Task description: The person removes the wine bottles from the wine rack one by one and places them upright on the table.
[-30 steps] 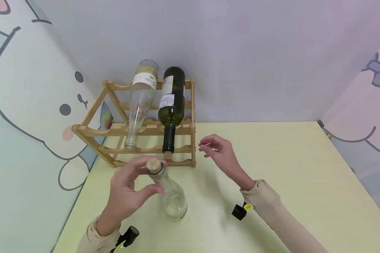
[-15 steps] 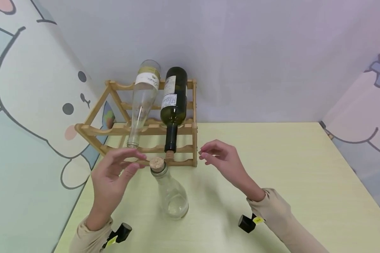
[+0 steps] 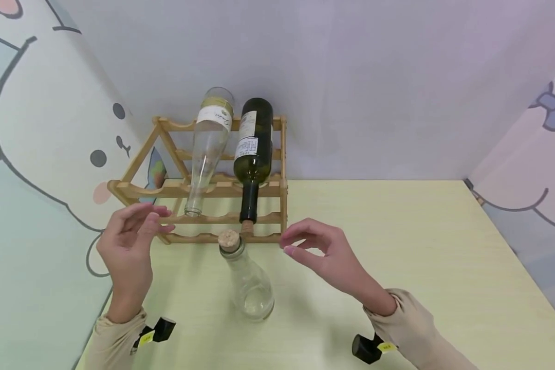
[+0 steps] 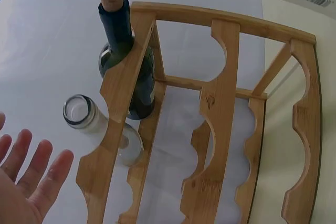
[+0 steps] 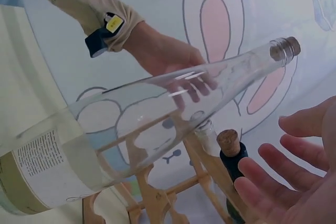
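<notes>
A clear glass bottle [image 3: 253,288] with a cork [image 3: 229,240] in its mouth stands upright on the table between my hands. My left hand [image 3: 131,246] is raised to its left, near the rack's front, fingers loosely bent around nothing. On the bottle's right, my right hand [image 3: 321,252] hovers with relaxed fingers and holds nothing. In the right wrist view the corked bottle [image 5: 136,119] shows a white and gold label, and the right hand [image 5: 299,171] is beside its neck. The left wrist view shows the left hand's fingers [image 4: 39,161] apart from the rack.
A wooden wine rack [image 3: 166,191] stands at the back left. On its top level lie an uncorked clear bottle [image 3: 208,149] and a dark green corked bottle [image 3: 254,139], necks forward. Pale table [image 3: 398,246] extends to the right; printed walls enclose it.
My left hand has let go of the corked bottle's neck and moved away to the left. The right hand has shifted slightly down and nearer the bottle. The bottle stays standing.
</notes>
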Tool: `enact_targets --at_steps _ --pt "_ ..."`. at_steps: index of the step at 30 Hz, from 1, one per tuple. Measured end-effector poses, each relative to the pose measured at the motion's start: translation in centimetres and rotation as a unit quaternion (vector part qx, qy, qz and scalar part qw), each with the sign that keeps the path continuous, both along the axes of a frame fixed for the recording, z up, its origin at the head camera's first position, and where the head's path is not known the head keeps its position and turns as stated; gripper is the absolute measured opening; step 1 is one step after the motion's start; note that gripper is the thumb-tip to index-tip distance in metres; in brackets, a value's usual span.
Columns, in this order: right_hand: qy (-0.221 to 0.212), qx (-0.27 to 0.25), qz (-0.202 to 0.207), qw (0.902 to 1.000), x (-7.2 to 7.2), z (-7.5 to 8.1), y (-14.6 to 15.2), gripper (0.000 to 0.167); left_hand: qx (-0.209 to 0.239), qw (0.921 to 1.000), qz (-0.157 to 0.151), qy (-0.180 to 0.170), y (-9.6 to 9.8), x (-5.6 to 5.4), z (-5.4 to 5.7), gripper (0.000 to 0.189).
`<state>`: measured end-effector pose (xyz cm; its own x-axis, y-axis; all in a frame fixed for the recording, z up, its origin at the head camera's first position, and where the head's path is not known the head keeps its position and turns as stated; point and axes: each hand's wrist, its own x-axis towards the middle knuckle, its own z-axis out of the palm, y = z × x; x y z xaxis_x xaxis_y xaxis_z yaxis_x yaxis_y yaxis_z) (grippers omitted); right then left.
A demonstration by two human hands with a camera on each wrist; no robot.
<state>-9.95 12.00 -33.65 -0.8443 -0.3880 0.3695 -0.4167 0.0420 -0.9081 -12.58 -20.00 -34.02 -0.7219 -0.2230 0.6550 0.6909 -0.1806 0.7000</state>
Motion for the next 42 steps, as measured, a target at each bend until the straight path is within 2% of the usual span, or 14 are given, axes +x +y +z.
enact_targets --at_steps 5,9,11,13,17,20,22,25,29,32,36,39,42 --pt "0.029 -0.001 0.021 0.9994 0.7 0.5 -0.5 0.021 0.02 0.9985 0.046 -0.021 -1.6 -1.2 -0.6 0.024" --pt "0.037 0.002 0.027 0.999 0.9 0.6 -0.9 0.024 0.057 0.9954 0.066 -0.041 -2.7 -1.8 -0.7 0.026" --pt "0.039 0.004 0.029 0.9988 1.1 0.6 -1.1 0.026 0.061 0.9931 0.089 -0.045 -3.3 -2.2 -0.8 0.027" --pt "0.041 0.006 0.031 0.9987 1.3 0.7 -1.3 0.028 0.073 0.9895 0.113 -0.054 -3.7 -2.5 -0.9 0.027" --pt "0.052 0.013 0.035 0.998 1.6 1.0 -1.8 0.034 0.061 0.9795 0.174 -0.082 -4.6 -3.3 -1.0 0.027" --pt "0.061 0.018 0.038 0.9973 1.7 1.1 -2.3 0.038 0.027 0.968 0.224 -0.111 -5.1 -3.8 -1.1 0.026" --pt "0.065 0.021 0.04 0.9969 1.8 1.1 -2.6 0.04 0.017 0.9629 0.238 -0.125 -5.3 -4.1 -1.2 0.026" --pt "0.063 0.024 0.045 0.9967 1.8 1.0 -3.1 0.043 0.011 0.9605 0.24 -0.141 -5.6 -4.4 -1.3 0.026" --pt "0.045 0.032 0.058 0.9968 1.7 0.6 -3.8 0.047 -0.01 0.9509 0.253 -0.179 -6.2 -5.1 -1.4 0.033" --pt "0.033 0.044 0.07 0.996 1.6 0.0 -4.3 0.051 -0.024 0.9464 0.24 -0.214 -6.5 -5.7 -1.5 0.042" --pt "0.044 0.065 0.079 0.9938 1.5 -0.6 -4.9 0.056 -0.022 0.9545 0.173 -0.242 -6.8 -6.5 -1.9 0.045" --pt "0.073 0.074 0.081 0.9912 1.4 -1.0 -5.3 0.055 -0.026 0.9573 0.148 -0.247 -7.0 -6.9 -2.3 0.041" --pt "0.111 0.08 0.077 0.9876 1.2 -1.2 -5.6 0.052 -0.029 0.9587 0.142 -0.244 -7.3 -7.1 -2.5 0.039"
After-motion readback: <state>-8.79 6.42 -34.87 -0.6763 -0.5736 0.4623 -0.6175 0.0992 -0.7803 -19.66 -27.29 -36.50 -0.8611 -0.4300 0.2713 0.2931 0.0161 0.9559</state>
